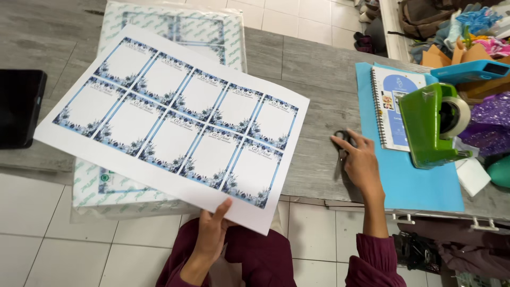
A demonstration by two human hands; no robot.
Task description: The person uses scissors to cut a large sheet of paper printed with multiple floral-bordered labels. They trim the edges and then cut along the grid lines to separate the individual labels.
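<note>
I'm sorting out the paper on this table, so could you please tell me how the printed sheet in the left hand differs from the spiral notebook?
The printed sheet is held off the table by the left hand; the spiral notebook lies flat on a blue sheet. The printed sheet is a large single page; the notebook is smaller and wire-bound. The sheet shows ten blue floral-framed cards; the notebook shows one blue cover panel. Both are white with blue.

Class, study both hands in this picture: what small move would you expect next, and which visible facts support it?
Probably the right hand closes on the scissors and lifts them: its fingers already rest on the handles on the grey table, while the left hand holds up the printed sheet of uncut floral cards.
</note>
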